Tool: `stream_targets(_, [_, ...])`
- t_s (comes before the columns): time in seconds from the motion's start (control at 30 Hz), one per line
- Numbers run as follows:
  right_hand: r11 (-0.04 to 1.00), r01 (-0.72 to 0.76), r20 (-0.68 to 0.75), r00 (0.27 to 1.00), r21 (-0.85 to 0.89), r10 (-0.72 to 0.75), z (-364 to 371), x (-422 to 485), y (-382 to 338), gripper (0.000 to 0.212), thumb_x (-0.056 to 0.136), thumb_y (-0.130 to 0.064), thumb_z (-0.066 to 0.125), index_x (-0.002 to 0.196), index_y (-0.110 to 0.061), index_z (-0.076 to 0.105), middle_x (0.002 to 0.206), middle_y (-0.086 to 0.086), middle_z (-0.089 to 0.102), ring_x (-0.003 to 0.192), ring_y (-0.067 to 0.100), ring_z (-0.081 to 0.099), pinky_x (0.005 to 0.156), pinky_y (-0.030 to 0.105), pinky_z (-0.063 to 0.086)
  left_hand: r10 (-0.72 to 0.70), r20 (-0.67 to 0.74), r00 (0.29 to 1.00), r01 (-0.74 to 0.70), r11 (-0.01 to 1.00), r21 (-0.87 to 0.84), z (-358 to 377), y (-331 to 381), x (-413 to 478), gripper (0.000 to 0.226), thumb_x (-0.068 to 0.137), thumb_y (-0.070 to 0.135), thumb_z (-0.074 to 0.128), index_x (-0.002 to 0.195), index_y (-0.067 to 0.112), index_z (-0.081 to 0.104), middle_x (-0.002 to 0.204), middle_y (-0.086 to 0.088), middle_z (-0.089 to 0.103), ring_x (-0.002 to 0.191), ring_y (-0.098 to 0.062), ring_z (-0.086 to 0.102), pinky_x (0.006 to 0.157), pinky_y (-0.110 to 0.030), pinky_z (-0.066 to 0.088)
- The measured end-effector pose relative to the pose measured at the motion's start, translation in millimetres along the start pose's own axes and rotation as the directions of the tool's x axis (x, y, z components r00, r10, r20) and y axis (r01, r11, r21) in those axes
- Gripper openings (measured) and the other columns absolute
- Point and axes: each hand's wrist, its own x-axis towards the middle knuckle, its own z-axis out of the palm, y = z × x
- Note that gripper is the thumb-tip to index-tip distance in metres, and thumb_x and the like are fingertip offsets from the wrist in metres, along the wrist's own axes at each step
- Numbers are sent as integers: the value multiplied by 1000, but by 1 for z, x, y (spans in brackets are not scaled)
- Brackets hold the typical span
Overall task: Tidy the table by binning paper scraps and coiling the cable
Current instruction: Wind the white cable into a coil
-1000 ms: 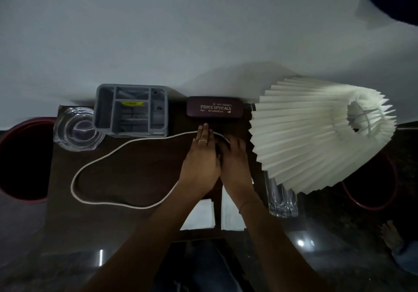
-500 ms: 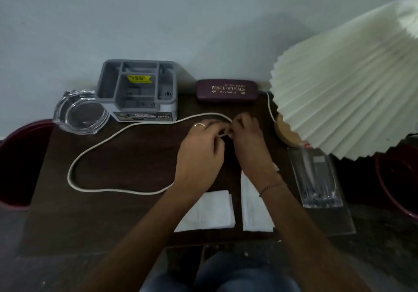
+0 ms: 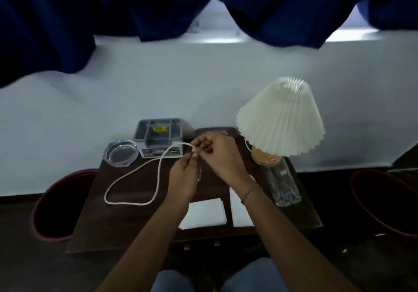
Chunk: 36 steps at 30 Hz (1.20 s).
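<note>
A white cable (image 3: 126, 174) lies in a wide loop on the left half of the dark wooden table (image 3: 126, 228). One end rises off the table into my hands. My left hand (image 3: 184, 178) pinches the cable just below that raised end. Just above it, my right hand (image 3: 217, 156) grips the cable's end. Both hands hover above the table's middle. Two white paper scraps lie near the front edge, one (image 3: 203, 214) under my left forearm and one (image 3: 241, 212) partly hidden by my right forearm.
A grey desk organiser (image 3: 159, 140), a glass ashtray (image 3: 121, 153) and a maroon spectacle case (image 3: 226, 131) stand along the back. A pleated lamp (image 3: 282, 119) and a glass tumbler (image 3: 282, 183) stand right. Dark red bins flank the table, one left (image 3: 52, 203), one right (image 3: 382, 201).
Both hands have lifted the cable's end off the table, and the loop has drawn in narrower. The camera has tilted up and back, now showing the wall and blue curtains.
</note>
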Motion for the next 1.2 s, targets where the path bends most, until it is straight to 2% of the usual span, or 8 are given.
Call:
stream_targets(0.17, [906, -204, 167, 974, 371, 150, -23, -26, -31, 18, 80, -6, 67, 98, -9, 70, 72, 3, 65, 70, 14, 63, 69, 23, 52, -130, 219, 967, 167, 973, -159, -15, 33, -31, 36, 99, 15, 33, 70, 12, 55, 41, 3, 45, 38, -11, 41, 51, -27, 43])
stream_targets(0.23, [881, -220, 252, 960, 419, 119, -26, -38, -38, 21, 88, -7, 57, 105, -10, 69, 72, -5, 65, 65, 1, 59, 67, 14, 48, -184, 287, 940, 223, 969, -111, -27, 45, -45, 38, 99, 19, 32, 68, 11, 52, 31, 10, 35, 29, -6, 31, 38, -18, 38])
stream_targets(0.33, [872, -243, 301, 946, 424, 117, -15, -52, -43, 30, 92, -4, 46, 106, -20, 68, 86, 12, 68, 73, 14, 64, 79, 26, 52, -187, 438, 879, 291, 939, -183, -47, 63, -62, 36, 99, 23, 33, 71, 11, 52, 39, 9, 29, 30, -3, 25, 35, -14, 30])
stream_targets(0.47, [900, -259, 309, 939, 350, 150, 18, -70, -51, 27, 92, 3, 41, 100, -20, 52, 80, -10, 49, 58, -11, 52, 54, 0, 40, -100, 542, 834, 337, 870, -359, -63, 85, -75, 30, 98, 18, 36, 75, 8, 54, 42, 6, 32, 33, -3, 30, 36, -15, 34])
stream_targets(0.57, [885, -298, 295, 935, 358, 196, 41, -82, -58, 27, 91, -7, 48, 75, -28, 52, 68, -14, 53, 62, -2, 54, 51, 3, 41, -47, 544, 838, 332, 834, -440, -69, 98, -74, 29, 98, 18, 37, 75, 8, 52, 42, 5, 36, 33, -4, 35, 37, -17, 38])
stream_targets(0.8, [834, -200, 280, 958, 514, 57, 36, -104, -83, 24, 96, -26, 45, 79, -26, 62, 57, -3, 60, 57, 12, 58, 65, 27, 48, -14, 384, 923, 222, 834, -504, -90, 111, -45, 35, 101, 15, 27, 79, 6, 53, 74, -13, 73, 70, -21, 73, 81, -36, 53])
stream_targets(1.03, [904, -56, 125, 992, 424, 3, 6, -104, -97, 21, 93, -20, 50, 105, -19, 68, 49, -30, 56, 48, -12, 50, 49, 5, 35, 30, 263, 964, 109, 861, -497, -87, 104, -34, 35, 101, 11, 28, 77, 0, 52, 49, -7, 66, 51, -17, 69, 58, -28, 59])
stream_targets(1.2, [962, 54, -9, 999, 267, -54, -11, -90, -105, 22, 93, -26, 51, 90, -21, 72, 67, -25, 64, 74, -15, 58, 66, 1, 39, 101, 266, 959, -22, 959, -284, -83, 88, -31, 30, 99, 11, 35, 81, 7, 59, 47, 4, 64, 47, -5, 62, 45, -14, 48])
